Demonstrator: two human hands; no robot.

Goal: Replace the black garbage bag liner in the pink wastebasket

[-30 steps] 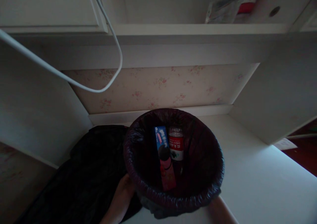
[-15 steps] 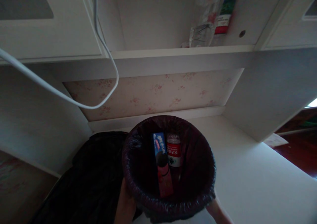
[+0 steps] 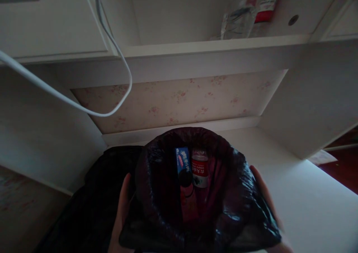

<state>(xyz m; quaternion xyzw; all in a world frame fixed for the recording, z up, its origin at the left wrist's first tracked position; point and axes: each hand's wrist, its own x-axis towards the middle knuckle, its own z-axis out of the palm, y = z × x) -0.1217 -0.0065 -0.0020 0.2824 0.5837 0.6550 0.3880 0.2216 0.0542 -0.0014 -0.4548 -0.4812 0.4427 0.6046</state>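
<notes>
A dark garbage bag [image 3: 240, 193] lines a round bin in front of me, its mouth facing up at me. On its left side my left hand [image 3: 122, 212] grips the bag's folded-over edge, with the fingertips partly hidden by the plastic. My right hand [image 3: 267, 202] holds the right side of the same edge, thumb side up. Inside lie a blue snack box [image 3: 182, 160], a clear bottle with a red label [image 3: 200, 171] and a pinkish-red bottle with a dark cap [image 3: 188, 199]. The bin itself is covered by the bag.
A black cloth-like heap [image 3: 112, 171] lies left of the bag. A white cable [image 3: 106, 114] loops down at upper left. Above, a shelf [image 3: 173, 48] holds a clear container [image 3: 237, 24] and a red-and-green can-like item [image 3: 267, 7]. A white desktop [image 3: 302, 197] extends right.
Both hands have risen along the bin's sides and moved apart. The bag's rim is pulled outward and down at the near side, looking wider. The view has tilted slightly downward.
</notes>
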